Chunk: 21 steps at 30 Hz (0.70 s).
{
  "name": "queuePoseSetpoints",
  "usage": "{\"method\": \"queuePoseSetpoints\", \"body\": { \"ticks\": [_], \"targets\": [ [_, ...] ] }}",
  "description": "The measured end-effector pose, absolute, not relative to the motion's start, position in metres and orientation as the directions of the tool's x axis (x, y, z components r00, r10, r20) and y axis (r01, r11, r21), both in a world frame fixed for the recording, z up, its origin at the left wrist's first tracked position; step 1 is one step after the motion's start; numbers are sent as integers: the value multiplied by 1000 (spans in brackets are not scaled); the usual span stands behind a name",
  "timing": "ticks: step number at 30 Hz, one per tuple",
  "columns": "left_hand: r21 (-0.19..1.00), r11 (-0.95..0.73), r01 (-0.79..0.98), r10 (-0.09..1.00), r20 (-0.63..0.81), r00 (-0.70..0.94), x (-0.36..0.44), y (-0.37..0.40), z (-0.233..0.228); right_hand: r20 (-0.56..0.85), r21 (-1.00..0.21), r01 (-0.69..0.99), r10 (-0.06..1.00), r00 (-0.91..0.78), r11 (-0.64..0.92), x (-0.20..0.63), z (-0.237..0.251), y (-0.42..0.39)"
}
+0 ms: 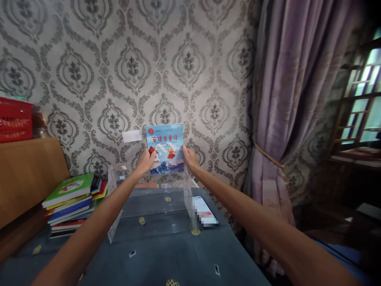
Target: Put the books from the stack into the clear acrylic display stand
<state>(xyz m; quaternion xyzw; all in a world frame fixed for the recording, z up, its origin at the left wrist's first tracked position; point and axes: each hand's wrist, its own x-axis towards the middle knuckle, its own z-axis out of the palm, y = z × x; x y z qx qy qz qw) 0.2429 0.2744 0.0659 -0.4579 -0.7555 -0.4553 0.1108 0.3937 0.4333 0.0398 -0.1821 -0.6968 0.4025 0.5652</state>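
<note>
While both arms reach forward over the table, the left hand (145,161) and the right hand (189,158) grip one picture book (165,149) between them, each hand closed on a side edge near the lower half of the cover. Book is upright, cover facing the camera: light blue, red characters across the top, a small figure over blue waves below. Its lower edge sits just above the back of a clear acrylic rack (149,206); contact between book and rack cannot be told from this view.

Rack: transparent, stepped tiers, standing on the table (178,258), which is covered in a dark blue-grey cloth with small yellow and white motifs. A few flat printed items show through the rack's upper tier, too blurred to identify.

Left of the rack: a stack of books (73,204) lying flat, green cover on top, touching or nearly touching the rack's left wall. Right of the rack: a phone (204,212) flat on the cloth, screen blurred, just beside the rack's right wall.

Behind: patterned grey wallpaper (133,71) with a small white card (131,136) fixed to it, just left of the book's top corner. Far left: wooden cabinet (26,174) carrying a red basket (14,119). Right: purple curtain (285,99), tied back, and a window (360,103).
</note>
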Motion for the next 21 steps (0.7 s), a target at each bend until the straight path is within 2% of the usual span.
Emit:
{"method": "queuePoseSetpoints", "body": {
  "ticks": [10,16,19,21],
  "targets": [
    [530,178,829,553,643,-530,247,263,62,588,-809,-188,767,-255,557,413,32,433],
    [472,130,872,444,759,-477,255,238,43,614,-789,-134,775,-147,600,441,15,416],
    [394,122,911,394,823,-409,265,220,27,637,-771,-109,759,-136,627,456,4,397],
    [292,120,949,377,871,-315,272,207,15,663,-748,-101,729,-171,656,465,-6,379]
  ]
}}
